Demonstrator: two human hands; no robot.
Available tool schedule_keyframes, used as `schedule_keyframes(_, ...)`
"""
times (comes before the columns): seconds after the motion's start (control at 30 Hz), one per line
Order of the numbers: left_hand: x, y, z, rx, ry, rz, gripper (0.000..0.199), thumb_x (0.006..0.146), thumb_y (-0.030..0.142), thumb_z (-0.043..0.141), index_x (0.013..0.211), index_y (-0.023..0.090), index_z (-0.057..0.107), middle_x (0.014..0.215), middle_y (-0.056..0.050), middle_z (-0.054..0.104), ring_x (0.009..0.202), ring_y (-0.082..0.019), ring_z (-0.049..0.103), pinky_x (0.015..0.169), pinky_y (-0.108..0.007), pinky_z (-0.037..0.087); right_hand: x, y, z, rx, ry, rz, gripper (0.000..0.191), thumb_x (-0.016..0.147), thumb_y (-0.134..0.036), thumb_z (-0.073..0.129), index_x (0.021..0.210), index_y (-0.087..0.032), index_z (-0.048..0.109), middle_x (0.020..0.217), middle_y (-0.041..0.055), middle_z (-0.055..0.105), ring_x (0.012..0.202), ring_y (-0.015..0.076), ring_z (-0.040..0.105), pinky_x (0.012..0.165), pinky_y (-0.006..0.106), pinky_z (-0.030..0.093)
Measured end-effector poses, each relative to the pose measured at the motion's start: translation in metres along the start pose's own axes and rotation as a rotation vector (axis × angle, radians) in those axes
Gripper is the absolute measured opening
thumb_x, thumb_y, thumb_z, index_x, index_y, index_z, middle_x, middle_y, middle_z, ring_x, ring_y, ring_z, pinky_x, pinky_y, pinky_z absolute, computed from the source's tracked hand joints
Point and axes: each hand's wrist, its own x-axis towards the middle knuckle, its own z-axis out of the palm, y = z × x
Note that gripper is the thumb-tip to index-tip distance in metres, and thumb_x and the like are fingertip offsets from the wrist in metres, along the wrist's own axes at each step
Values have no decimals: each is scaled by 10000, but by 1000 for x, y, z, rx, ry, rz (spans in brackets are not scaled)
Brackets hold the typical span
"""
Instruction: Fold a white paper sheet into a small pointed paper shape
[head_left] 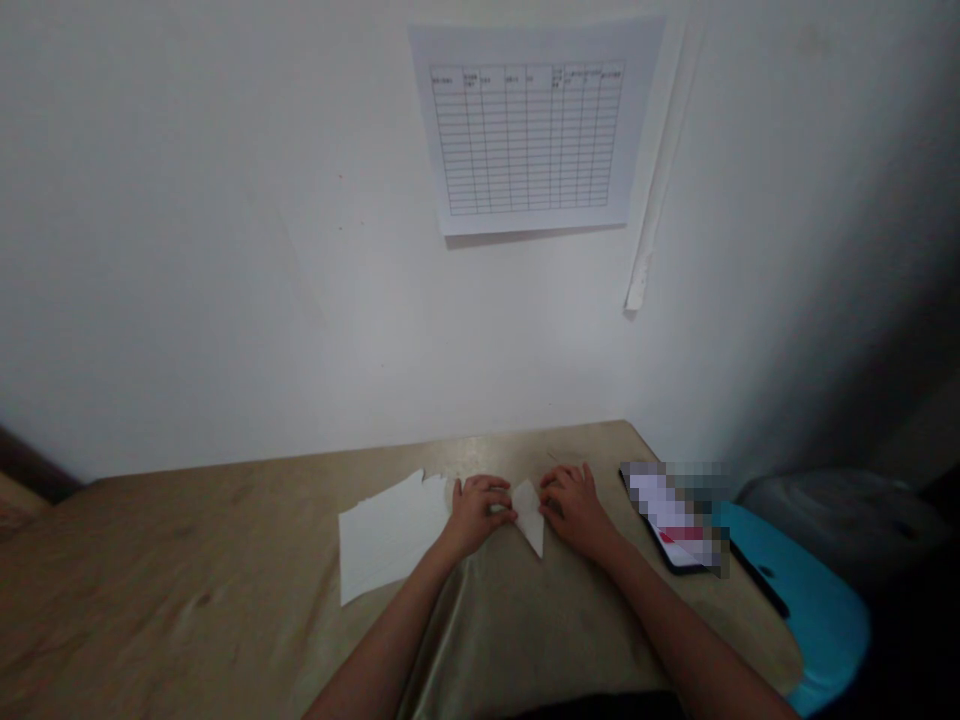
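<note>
A small piece of folded white paper [529, 518] lies on the brown-covered bench [187, 580], between the person's two hands, with one corner pointing up toward the wall [187, 250] and a sharper one pointing back toward the person. The left hand [477, 512] comes in from the paper's left, its fingers bent and the thumb and fingertips at that edge; whether its grip is closed on the paper or only presses it, I cannot tell. The right hand [573, 505] sits on the opposite side, palm down with curled fingers, thumb and fingertips at the right edge; its grip is equally hard to read. A larger white sheet [390, 540] with a jagged upper edge lies flat to the left, partly behind the left hand and forearm. Near the bench's right edge, beyond the right hand, rests a dark-edged phone [671, 525] with a lit screen, part of it covered by a pixelated patch. A turquoise object [817, 600] stands beside that edge. On the wall above hangs a printed sheet [529, 145] ruled into a grid, and to its right a pale narrow strip [660, 190] runs down at a slant.
</note>
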Motion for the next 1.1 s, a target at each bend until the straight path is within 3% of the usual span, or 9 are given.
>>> schedule_keyframes(0.27,0,9,5,46,89,-54,68,824,288,730,890,297,747,1304,-15,658,1288,-279,509,1148,-675,138,1,-3,1,1,-2,-11,81,882,-222,588,884,-233,668,1159,25,637,1226,229,468,1200,556,58)
schedule_keyframes(0.7,3,12,7,78,65,-100,111,804,313,751,913,304,735,1319,-10,634,1301,-279,485,1165,-647,106,0,-6,1,-49,-52,15,120,897,-294,575,974,-239,649,1178,42,631,1229,240,475,1194,562,85)
schedule_keyframes(0.9,6,12,7,97,75,-126,215,769,337,784,979,322,743,1337,-20,612,1305,-292,480,1168,-599,168,-1,-18,5,-103,-47,56,310,894,-501,600,1029,-227,653,1187,82,620,1223,285,468,1173,574,150)
schedule_keyframes(1.1,8,5,8,129,111,-138,345,704,383,836,1029,322,738,1399,-48,560,1347,-298,431,1154,-514,232,1,-27,15,-176,-18,118,501,862,-641,584,1118,-213,637,1231,135,599,1229,338,457,1149,644,116)
